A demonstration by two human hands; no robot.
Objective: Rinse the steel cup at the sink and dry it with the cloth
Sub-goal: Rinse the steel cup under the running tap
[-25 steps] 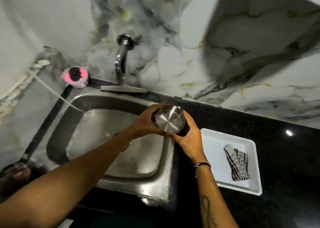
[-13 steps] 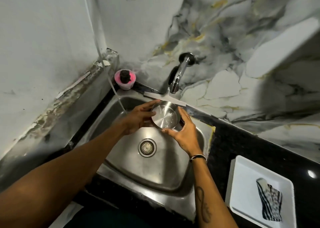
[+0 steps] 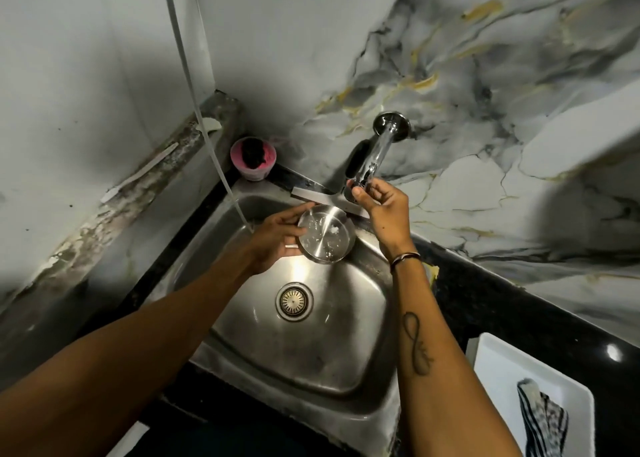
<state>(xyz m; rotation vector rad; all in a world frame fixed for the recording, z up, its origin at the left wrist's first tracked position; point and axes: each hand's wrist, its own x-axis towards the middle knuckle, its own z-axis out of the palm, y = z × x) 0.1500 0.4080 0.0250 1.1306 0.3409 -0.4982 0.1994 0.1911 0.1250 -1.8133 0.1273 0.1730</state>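
The steel cup [image 3: 326, 232] is held over the steel sink [image 3: 367, 321], under the tap's spout, with water splashing inside it. My left hand [image 3: 275, 240] grips the cup by its left side. My right hand [image 3: 382, 208] is off the cup and pinches the handle of the chrome tap [image 3: 379, 151] on the marble wall. The black-and-white striped cloth [image 3: 542, 420] lies on a white tray [image 3: 498, 373] at the lower right, away from both hands.
A pink tub [image 3: 253, 158] with a dark scrubber stands in the corner behind the sink. A thin white hose [image 3: 194, 85] runs down the left wall into the basin. Black granite counter [image 3: 485, 304] surrounds the sink. The drain [image 3: 294, 301] is uncovered.
My right hand has let go of the cup and risen to the tap handle. Water now runs into the cup, which stays in my left hand over the basin.
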